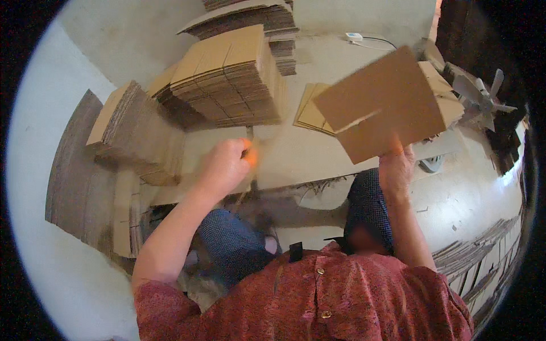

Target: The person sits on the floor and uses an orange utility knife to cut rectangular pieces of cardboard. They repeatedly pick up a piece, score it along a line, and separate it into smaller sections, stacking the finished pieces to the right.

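A short-sleeved shirt (318, 295) in red with a darker mottled pattern is worn by the person. It is closed down the front by small round buttons (320, 271), pale in colour. A small black clip-like piece (295, 251) is seen at the upper edge of the shirt, near the collar. The forearms are left bare by the sleeves, and the hands are bare too, with no gloves. The legs are covered by dark blue trousers (230, 244) with a fine pattern of small light dots.

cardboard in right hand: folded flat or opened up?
Flat. The cardboard sheet shows one broad face with a slit, held up by the right hand.
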A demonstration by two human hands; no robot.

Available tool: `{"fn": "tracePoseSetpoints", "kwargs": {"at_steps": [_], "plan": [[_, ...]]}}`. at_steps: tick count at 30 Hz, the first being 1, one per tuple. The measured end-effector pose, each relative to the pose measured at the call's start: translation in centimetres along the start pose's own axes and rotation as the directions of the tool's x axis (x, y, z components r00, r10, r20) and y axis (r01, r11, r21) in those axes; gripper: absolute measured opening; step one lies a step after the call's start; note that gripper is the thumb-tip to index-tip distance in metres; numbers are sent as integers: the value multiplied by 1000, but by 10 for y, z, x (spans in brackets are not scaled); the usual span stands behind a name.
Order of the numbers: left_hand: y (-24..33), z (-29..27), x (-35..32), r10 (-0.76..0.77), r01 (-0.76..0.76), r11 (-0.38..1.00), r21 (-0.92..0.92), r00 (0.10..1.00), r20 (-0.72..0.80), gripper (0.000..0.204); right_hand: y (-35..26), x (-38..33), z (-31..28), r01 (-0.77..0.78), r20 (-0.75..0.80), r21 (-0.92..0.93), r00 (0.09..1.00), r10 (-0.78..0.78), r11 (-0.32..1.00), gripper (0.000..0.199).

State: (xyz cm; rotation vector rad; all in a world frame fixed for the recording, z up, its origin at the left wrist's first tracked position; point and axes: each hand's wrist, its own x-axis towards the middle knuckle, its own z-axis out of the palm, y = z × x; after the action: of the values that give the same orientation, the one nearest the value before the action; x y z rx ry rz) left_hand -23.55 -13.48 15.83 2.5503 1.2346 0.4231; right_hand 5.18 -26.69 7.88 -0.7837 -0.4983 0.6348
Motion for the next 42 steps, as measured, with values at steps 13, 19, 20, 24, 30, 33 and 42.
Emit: {"fn": "tracePoseSetpoints", "kwargs": {"at_steps": [13, 19, 20, 24, 30, 33, 42], "plan": [[18, 22, 36, -6, 101, 917, -386, 971, 240, 23, -12, -32, 66, 547, 455, -503, 826, -334, 669, 11], [43, 27, 24, 39, -14, 992, -128, 980, 193, 23, -4, -22, 64, 518, 518, -576, 830, -208, 633, 11], [48, 28, 24, 93, -99, 995, 27, 982, 163, 22, -10, -22, 68, 518, 510, -568, 831, -220, 640, 12], [59, 21, 20, 288, -332, 842, 426, 943, 166, 17, -35, -19, 77, 551, 535, -564, 811, -236, 615, 12], [62, 21, 17, 380, -415, 760, 500, 908, 176, 13, -41, -17, 83, 582, 589, -486, 769, -248, 652, 12], [61, 21, 19, 403, -436, 762, 478, 898, 176, 14, -37, -13, 73, 523, 574, -489, 796, -194, 698, 12], [54, 28, 28, 345, -396, 868, 300, 915, 208, 16, -26, -7, 60, 559, 612, -499, 768, -188, 663, 13]]}}
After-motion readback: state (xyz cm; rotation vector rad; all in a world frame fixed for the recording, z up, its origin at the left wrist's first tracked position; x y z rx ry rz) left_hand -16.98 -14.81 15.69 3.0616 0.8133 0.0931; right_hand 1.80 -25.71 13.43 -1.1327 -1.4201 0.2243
